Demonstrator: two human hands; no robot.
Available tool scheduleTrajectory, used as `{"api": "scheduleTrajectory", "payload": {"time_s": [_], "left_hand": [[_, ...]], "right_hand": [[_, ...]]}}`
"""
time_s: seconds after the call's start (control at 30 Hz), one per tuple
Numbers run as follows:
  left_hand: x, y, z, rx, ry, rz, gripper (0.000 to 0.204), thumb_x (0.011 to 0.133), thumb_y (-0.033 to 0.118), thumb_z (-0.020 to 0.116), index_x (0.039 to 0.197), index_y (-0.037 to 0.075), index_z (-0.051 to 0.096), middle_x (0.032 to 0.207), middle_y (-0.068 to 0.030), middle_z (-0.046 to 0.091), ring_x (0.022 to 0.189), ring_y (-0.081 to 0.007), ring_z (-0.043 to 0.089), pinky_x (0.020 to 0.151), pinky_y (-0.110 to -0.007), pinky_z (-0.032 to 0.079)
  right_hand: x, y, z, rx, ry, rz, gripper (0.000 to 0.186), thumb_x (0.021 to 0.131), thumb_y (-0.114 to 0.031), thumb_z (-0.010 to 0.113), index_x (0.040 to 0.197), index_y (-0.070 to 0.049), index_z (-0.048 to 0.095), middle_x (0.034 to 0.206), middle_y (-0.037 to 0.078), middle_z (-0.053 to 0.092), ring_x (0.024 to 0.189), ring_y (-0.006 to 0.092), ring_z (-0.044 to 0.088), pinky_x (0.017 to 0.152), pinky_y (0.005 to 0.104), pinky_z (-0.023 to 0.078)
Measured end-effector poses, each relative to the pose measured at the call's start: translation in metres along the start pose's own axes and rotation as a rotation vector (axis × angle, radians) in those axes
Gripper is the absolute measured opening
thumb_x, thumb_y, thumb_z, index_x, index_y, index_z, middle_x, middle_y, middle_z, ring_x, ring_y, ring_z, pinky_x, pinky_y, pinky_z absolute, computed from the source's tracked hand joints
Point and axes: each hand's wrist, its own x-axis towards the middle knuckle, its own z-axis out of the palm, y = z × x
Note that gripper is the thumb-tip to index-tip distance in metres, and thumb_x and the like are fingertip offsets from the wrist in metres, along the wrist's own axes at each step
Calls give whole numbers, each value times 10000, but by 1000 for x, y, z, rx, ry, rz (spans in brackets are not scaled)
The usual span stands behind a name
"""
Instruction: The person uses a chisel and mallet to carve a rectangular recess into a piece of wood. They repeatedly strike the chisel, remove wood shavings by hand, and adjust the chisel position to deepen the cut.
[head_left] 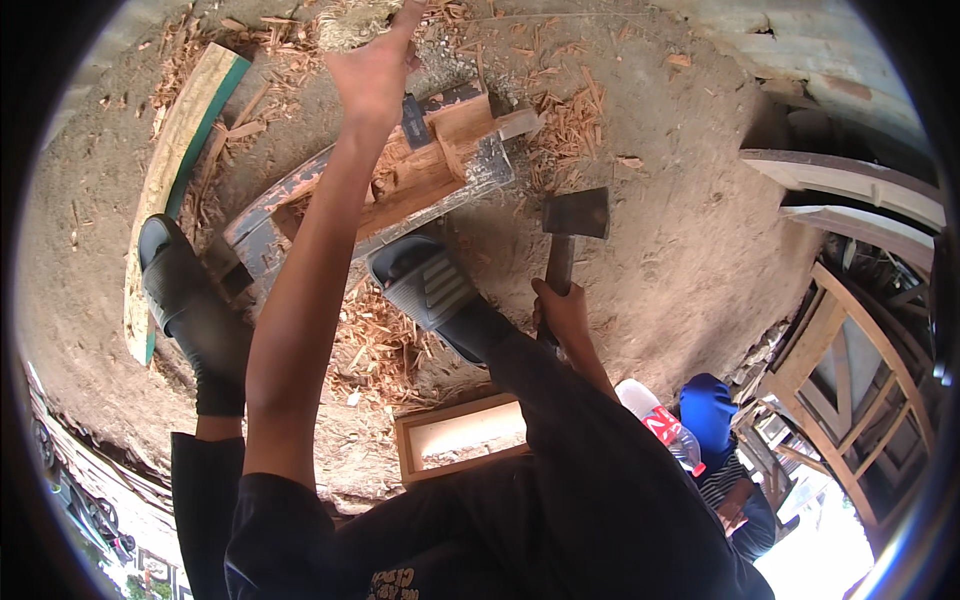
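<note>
My right hand (566, 316) is wrapped round the handle of a hatchet (577, 213), whose dark head points away from me, just above the dirt floor. My left arm reaches far forward. At its end my left hand (368, 82) appears to hold nothing, with one finger stretched out; its other fingers are partly hidden. Close beyond it is a pale fibrous tuft (352, 28). Under my left forearm lies a hollowed wooden piece (490, 165) with peeling grey paint and bare reddish wood inside. A small dark block (414, 122) rests at its far edge.
A long board with a green edge (180, 150) lies at left. Wood chips (380, 340) are scattered around my sandalled feet. A wooden frame (405, 450) is near my legs. At right are a plastic bottle (660, 420), a person in a blue cap (707, 410) and stacked wooden frames (810, 330).
</note>
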Motion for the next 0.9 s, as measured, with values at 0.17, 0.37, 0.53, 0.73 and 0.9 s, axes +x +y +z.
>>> {"api": "scheduleTrajectory", "payload": {"time_s": [0.17, 0.37, 0.53, 0.73, 0.9], "left_hand": [[-8, 10, 13, -24, 83, -7, 248, 816, 228, 701, 655, 107, 556, 497, 32, 431, 394, -79, 379, 385, -267, 288], [-1, -1, 10, -303, 125, 162, 128, 822, 114, 644, 723, 99, 564, 499, 39, 412, 377, -83, 381, 354, -259, 257], [4, 10, -28, -281, -268, 10, 161, 869, 203, 581, 766, 81, 557, 537, 18, 459, 417, -99, 395, 409, -283, 321], [-16, 14, -41, 19, -618, 65, 267, 851, 243, 613, 646, 73, 604, 512, 47, 339, 461, -69, 303, 459, -249, 233], [-14, 10, -46, -168, -641, -21, 327, 857, 214, 604, 575, 100, 484, 484, 52, 302, 433, -64, 263, 446, -251, 228]], "right_hand": [[-6, -8, -6, -4, 13, 20, 246, 810, -208, 654, 747, -26, 501, 544, 49, 510, 413, 148, 515, 373, 295, 419], [-20, -65, -20, -31, -152, 95, 249, 838, -236, 635, 840, -29, 495, 602, 43, 519, 472, 129, 517, 417, 296, 437], [-17, -76, -23, -203, -143, 52, 239, 846, -231, 624, 851, -29, 498, 589, 43, 511, 467, 133, 514, 414, 293, 433], [-16, -65, -13, -101, -128, 113, 246, 843, -241, 628, 881, -48, 480, 605, 37, 503, 464, 130, 502, 416, 300, 430], [-10, -60, -13, -32, -162, 123, 249, 842, -237, 632, 886, -49, 476, 605, 38, 498, 454, 137, 495, 408, 309, 424]]}}
